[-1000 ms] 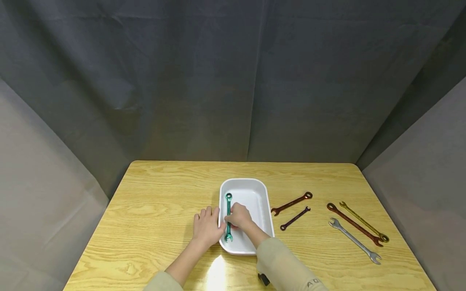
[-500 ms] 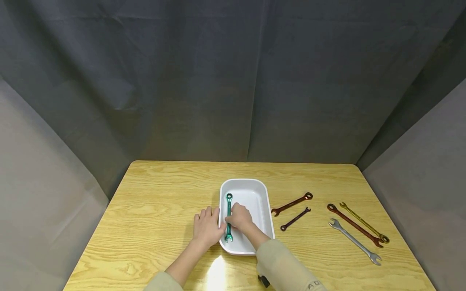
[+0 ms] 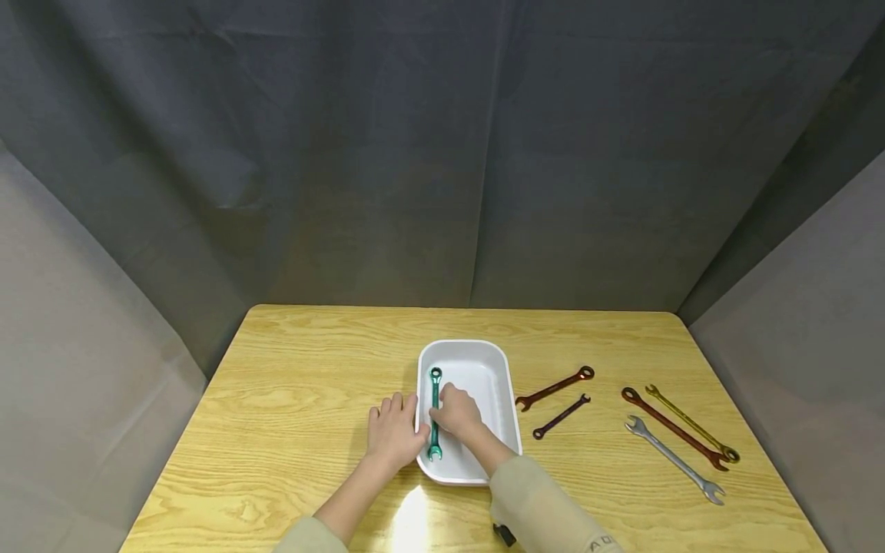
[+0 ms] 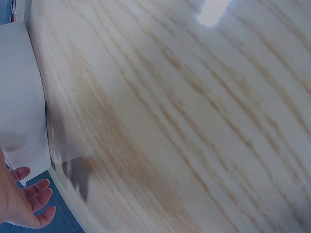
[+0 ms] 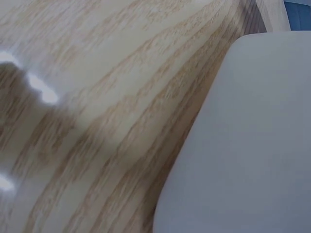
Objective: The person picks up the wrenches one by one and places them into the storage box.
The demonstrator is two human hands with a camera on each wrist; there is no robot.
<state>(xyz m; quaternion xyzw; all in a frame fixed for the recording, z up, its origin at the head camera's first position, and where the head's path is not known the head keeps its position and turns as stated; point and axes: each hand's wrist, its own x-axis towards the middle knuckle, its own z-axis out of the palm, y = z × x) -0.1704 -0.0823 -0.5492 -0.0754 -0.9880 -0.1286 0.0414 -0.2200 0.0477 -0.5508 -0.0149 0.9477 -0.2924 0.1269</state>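
A green combination wrench (image 3: 435,439) lies lengthwise along the left side of a white tray (image 3: 477,372), ring end at the back. My right hand (image 3: 458,412) reaches into the tray with curled fingers and pinches the wrench near its middle, partly covering the shaft. At the tray's left rim rests my left hand (image 3: 396,435), its fingers pointing away and the thumb at the edge. In the left wrist view that hand (image 4: 26,201) shows loosely bent fingers beside the tray wall (image 4: 22,92). Only the tray's outer wall (image 5: 243,136) fills the right wrist view; the hand is outside it.
To the right of the tray lie a reddish wrench (image 3: 556,386) and a small purple wrench (image 3: 561,416). Farther right are a yellow wrench (image 3: 687,418), a long red-brown wrench (image 3: 671,425) and a silver open-ended wrench (image 3: 672,455). Grey curtains (image 3: 373,192) stand behind the wooden table (image 3: 297,384).
My right hand and the green wrench have shifted very slightly to the right. The left hand and the tray stay practically where they were.
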